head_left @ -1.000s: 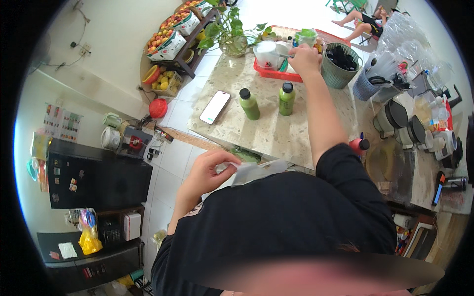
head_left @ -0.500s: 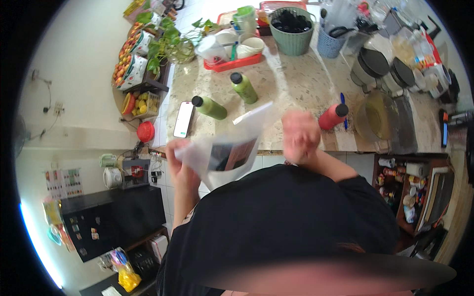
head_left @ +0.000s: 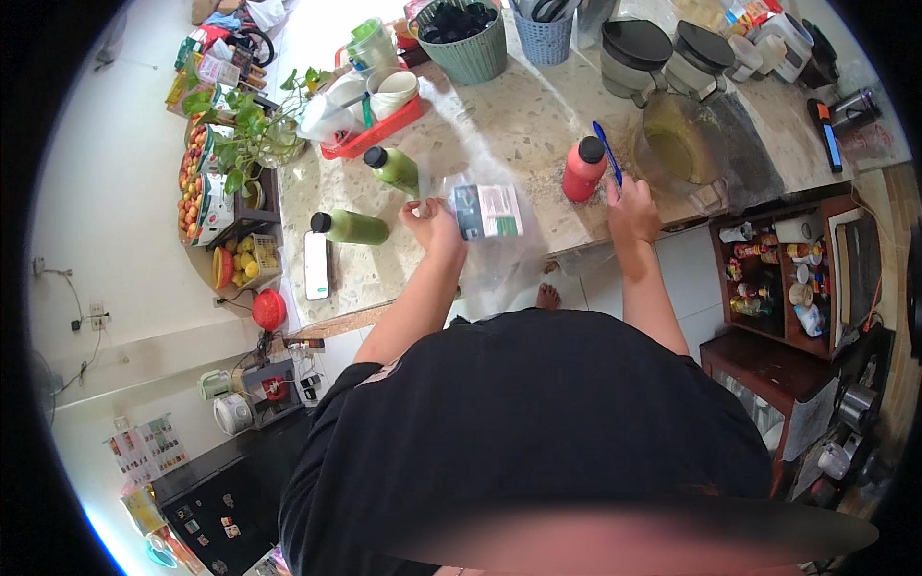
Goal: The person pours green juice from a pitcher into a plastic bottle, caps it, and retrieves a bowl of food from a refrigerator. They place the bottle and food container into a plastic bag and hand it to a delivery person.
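Observation:
A clear plastic bag [head_left: 492,252] with a printed panel lies over the front part of the counter. My left hand [head_left: 434,230] is at its left side, fingers closed on the bag's edge. My right hand [head_left: 634,209] has its fingers closed at the near end of a blue pen [head_left: 605,146], which rests on the counter. Just left of the pen stands a red bottle [head_left: 584,171] with a black cap. Two green bottles, one nearer [head_left: 353,228] and one farther [head_left: 394,171], both black-capped, are left of my left hand.
A phone [head_left: 316,265] lies at the counter's left end. Farther back are a red tray [head_left: 384,130] of cups, a green basket [head_left: 471,53] and a blue holder [head_left: 545,38]. A pitcher of yellowish liquid [head_left: 680,144] and dark-lidded containers [head_left: 634,58] stand at the right.
My left hand has lowered the bag onto the counter, printed panel up. My right hand has moved right and forward to the pen. The view has shifted.

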### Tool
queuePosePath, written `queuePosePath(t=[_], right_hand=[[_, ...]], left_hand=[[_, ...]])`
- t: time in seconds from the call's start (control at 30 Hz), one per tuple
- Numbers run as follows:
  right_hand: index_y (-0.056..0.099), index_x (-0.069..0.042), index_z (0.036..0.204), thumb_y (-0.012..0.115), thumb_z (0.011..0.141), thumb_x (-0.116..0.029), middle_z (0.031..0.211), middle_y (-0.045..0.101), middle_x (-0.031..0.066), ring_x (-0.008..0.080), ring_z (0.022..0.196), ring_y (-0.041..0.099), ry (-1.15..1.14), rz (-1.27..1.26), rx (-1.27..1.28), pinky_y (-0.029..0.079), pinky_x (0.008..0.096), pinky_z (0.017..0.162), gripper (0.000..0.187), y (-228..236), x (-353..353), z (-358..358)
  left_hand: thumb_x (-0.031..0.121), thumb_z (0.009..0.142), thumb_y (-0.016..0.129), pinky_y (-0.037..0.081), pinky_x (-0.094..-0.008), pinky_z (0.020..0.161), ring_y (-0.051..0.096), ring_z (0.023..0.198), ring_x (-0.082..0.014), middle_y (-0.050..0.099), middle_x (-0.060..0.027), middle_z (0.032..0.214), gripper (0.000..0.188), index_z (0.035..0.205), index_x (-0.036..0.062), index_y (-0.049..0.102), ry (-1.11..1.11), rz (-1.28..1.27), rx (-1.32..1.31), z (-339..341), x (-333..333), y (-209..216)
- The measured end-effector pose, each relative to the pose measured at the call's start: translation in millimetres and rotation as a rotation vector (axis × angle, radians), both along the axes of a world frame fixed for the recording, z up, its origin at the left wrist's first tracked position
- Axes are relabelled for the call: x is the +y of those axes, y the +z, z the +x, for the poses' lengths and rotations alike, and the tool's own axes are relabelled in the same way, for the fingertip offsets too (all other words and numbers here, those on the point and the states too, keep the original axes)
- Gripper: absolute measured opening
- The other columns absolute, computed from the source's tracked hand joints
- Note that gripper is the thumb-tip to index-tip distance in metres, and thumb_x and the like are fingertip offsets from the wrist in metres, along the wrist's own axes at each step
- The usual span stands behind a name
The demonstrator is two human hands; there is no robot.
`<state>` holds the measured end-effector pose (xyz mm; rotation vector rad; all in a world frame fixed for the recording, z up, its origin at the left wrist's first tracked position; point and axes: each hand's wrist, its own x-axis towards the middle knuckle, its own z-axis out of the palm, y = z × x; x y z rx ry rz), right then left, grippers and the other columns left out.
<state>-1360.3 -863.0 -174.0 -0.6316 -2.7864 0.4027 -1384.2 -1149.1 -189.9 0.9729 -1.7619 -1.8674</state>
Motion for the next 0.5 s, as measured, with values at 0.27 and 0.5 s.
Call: queuePosePath(t=[0.27,0.5], right_hand=[[0.061,-0.002,0.097,0.063,0.092,-0.012,0.092,0.066,0.0086,0.0158,0.076,0.064,-0.033,-0.599,0.884,0.053,0.0304,0.068,0.012,-11,11,64],[0.064,0.0,0.102,0.064,0.09,-0.005,0.085,0.069,0.0106,0.0156,0.077,0.067,0.718,-0.775,0.271,0.053,0.0266,0.069,0.013,77,-79,147]], left_hand=[[0.021,0.079,0.073,0.032,-0.0432,0.104,0.038,0.126,-0.0349,0.028,-0.0229,0.14,0.089,0.142,0.0046,0.012,-0.152,-0.411,-0.205,35,-9,29],[0.028,0.078,0.074,0.042,-0.04,0.09,0.053,0.103,-0.0266,0.054,-0.0116,0.119,0.059,0.126,0.0044,0.05,-1.155,-1.319,0.667,109,-73,116]])
